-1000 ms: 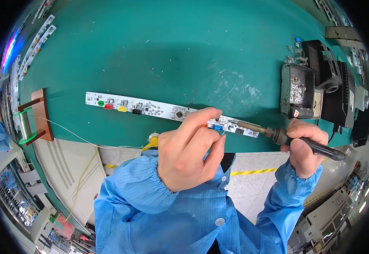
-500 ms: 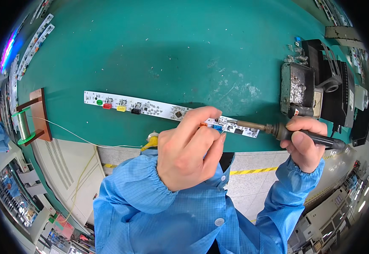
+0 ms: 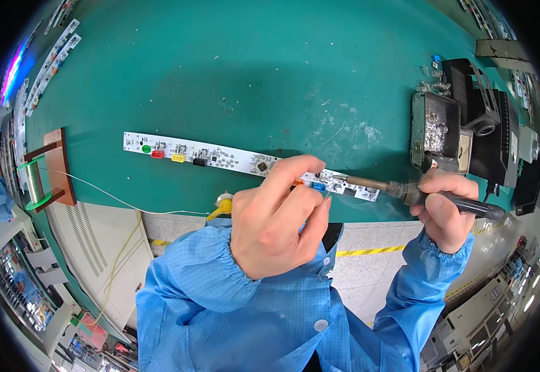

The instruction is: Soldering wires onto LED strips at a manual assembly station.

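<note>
No lettering can be read. Dark marks are borne by a round green sticker [image 3: 146, 149] on the white circuit board [image 3: 239, 160]; these cannot be resolved.

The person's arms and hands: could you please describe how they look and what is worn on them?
The left hand and the right hand are bare, without gloves. The left sleeve and the right sleeve are blue and loose, with a fine grid pattern and gathered ends.
</note>
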`<state>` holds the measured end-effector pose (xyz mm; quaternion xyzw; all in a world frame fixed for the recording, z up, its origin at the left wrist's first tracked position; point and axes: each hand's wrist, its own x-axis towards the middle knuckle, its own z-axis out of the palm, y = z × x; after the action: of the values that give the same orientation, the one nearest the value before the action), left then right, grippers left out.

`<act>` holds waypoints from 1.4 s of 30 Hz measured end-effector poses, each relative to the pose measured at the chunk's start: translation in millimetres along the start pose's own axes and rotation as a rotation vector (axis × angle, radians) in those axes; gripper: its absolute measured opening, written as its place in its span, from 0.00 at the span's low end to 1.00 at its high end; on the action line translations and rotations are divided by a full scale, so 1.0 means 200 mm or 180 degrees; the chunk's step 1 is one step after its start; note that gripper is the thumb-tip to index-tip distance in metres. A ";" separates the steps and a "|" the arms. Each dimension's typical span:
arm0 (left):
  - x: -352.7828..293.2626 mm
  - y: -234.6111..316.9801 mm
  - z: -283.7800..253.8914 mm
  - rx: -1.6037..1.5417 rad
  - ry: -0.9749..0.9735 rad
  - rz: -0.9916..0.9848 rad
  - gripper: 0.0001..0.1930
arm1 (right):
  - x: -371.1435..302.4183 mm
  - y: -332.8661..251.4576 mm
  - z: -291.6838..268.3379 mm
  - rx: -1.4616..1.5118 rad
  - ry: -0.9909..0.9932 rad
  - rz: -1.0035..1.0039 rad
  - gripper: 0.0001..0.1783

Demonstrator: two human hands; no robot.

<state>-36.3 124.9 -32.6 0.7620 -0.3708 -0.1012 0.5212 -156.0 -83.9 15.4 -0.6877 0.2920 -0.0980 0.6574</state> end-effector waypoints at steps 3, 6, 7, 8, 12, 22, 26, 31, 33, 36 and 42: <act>0.00 -0.02 0.01 0.0000 0.0140 0.0205 0.08 | -0.01 0.00 -0.02 -0.0224 -0.0258 -0.0048 0.14; 0.00 -0.02 0.01 -0.0014 0.0140 0.0207 0.08 | -0.04 0.01 -0.02 -0.0226 -0.0068 0.0005 0.14; 0.00 -0.02 0.01 -0.0015 0.0133 0.0217 0.07 | -0.05 0.02 -0.03 -0.0157 0.0021 -0.0025 0.14; 0.00 -0.02 0.00 -0.0015 0.0125 0.0225 0.07 | -0.08 0.04 -0.04 -0.0086 0.0108 -0.0055 0.14; -0.03 0.02 -0.03 0.0130 0.0180 0.0159 0.07 | -0.28 0.22 0.00 0.0572 0.0990 -0.1391 0.15; -0.08 0.02 -0.41 0.0442 0.0489 0.0754 0.12 | -0.24 0.42 0.15 -0.1795 0.2183 -0.2184 0.20; -0.11 -0.04 -0.74 0.1360 0.0857 0.0359 0.09 | -0.26 0.37 0.13 -0.2143 0.1906 -0.1590 0.19; -0.02 -0.24 -0.78 0.1580 0.1055 0.0193 0.12 | -0.24 0.42 0.12 -0.1717 0.1976 -0.2069 0.18; -0.06 -0.23 -0.76 0.1649 0.1032 0.0168 0.12 | -0.23 0.15 0.37 -0.1815 0.2328 -0.2649 0.16; -0.07 -0.21 -0.76 0.1626 0.0961 0.0029 0.12 | -0.24 0.15 0.39 -0.1694 0.2471 -0.3117 0.15; -0.04 -0.26 -0.76 0.1523 0.0898 -0.0001 0.13 | -0.22 0.14 0.34 -0.2269 0.2281 -0.3137 0.11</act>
<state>64.1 249.8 -13.8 0.8701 -0.3077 0.0962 0.3728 -163.6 -1.8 -8.5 -0.8387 0.1594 -0.5031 0.1344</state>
